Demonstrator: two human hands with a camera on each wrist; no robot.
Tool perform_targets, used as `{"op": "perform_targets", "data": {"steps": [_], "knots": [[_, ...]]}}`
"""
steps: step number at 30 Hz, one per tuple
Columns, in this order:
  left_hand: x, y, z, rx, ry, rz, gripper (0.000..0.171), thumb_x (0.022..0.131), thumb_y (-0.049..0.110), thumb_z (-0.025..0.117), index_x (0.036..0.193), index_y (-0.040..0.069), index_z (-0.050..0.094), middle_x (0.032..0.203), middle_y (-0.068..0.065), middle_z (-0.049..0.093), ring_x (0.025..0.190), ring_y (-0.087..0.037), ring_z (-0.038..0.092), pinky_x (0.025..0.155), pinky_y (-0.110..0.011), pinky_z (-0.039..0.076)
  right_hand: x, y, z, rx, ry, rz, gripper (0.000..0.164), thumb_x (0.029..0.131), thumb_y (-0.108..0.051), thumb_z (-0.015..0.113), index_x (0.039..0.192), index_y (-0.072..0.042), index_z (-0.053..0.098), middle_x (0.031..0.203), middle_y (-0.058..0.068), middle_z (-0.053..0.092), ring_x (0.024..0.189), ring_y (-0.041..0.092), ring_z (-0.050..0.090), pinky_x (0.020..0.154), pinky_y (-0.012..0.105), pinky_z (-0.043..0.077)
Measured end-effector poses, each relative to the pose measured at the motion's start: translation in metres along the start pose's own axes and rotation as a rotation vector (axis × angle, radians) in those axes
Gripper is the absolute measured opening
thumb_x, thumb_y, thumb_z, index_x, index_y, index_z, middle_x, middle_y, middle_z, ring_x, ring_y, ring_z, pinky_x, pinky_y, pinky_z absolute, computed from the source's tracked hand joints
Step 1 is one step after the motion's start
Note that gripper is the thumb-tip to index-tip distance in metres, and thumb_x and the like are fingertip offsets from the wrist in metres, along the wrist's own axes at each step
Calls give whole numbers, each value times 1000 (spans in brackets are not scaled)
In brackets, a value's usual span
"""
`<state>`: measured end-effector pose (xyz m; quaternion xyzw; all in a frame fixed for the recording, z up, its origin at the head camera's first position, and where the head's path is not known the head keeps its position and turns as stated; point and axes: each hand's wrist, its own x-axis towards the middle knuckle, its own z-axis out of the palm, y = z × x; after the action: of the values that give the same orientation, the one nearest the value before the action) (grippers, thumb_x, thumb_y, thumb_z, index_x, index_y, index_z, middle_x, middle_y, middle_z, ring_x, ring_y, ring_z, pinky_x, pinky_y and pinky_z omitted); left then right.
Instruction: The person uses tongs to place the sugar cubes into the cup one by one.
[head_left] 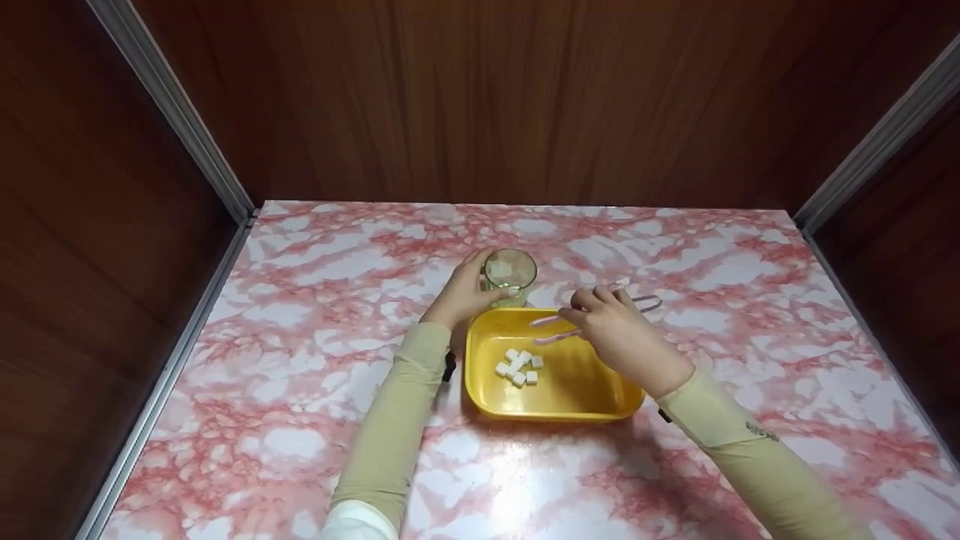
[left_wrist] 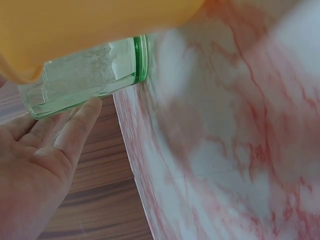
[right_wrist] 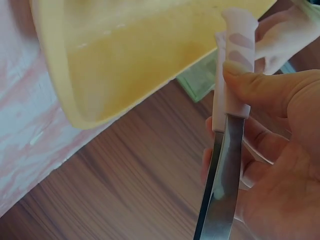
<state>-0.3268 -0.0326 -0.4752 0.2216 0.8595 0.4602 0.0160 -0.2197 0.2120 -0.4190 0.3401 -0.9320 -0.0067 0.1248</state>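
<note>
Thumb and fingers of my left hand (head_left: 461,295) curl round a greenish clear drinking glass (head_left: 523,271) behind the yellow basin. Whitish pieces show inside the glass (left_wrist: 90,70), which stands on the table in the left wrist view. My right hand (head_left: 619,337) pinches a pair of tongs (head_left: 546,322) with pink tips and a metal bow. Those tips point left over the basin, spread apart, with nothing seen between them. Several small white cubes (head_left: 518,366) lie grouped at the left of the basin floor. In the right wrist view, my thumb presses the pink tongs (right_wrist: 239,75).
The yellow plastic basin (head_left: 577,390) stands on a pink and white marbled tabletop (head_left: 300,360), between both forearms. Brown wood-grain panels (head_left: 480,105) enclose the table at the back and on both sides, joined by metal strips (head_left: 176,105).
</note>
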Motion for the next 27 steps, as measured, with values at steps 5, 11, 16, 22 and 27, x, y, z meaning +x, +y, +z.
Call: {"op": "perform_targets", "data": {"steps": [5,11,16,22,27], "knots": [[0,1,0,10,0,-12,81,82,24,77,147,6,33,143,-13,41,130,-26,39,106,-33,32,-7,-4,1,-2,-31,-6,39,79,-1,76,116,-11,69,103,7,55,91,27,46,77,44,39],[-1,0,0,9,-3,-12,81,83,23,77,148,6,32,145,-13,39,129,-24,40,105,-33,33,-13,-9,6,6,-48,-24,39,77,-3,78,114,-12,69,103,6,56,91,26,48,75,44,41],[0,-1,0,-9,-6,3,79,84,21,76,148,6,32,143,-13,40,119,-26,49,100,-34,39,-16,-12,11,2,-53,-51,34,79,-2,76,110,-13,69,100,5,56,87,24,48,73,40,40],[-1,0,0,-14,3,17,78,83,20,76,147,7,34,142,-13,42,122,-28,47,101,-35,39,-18,-15,16,14,-35,-80,30,79,-1,76,106,-14,71,98,4,57,91,25,51,77,45,44],[-1,0,0,-9,6,13,78,83,23,77,147,7,35,143,-13,41,127,-28,43,103,-35,36,-18,-18,20,6,-25,-105,31,77,2,77,104,-13,73,97,5,58,89,28,52,83,52,45]]}}
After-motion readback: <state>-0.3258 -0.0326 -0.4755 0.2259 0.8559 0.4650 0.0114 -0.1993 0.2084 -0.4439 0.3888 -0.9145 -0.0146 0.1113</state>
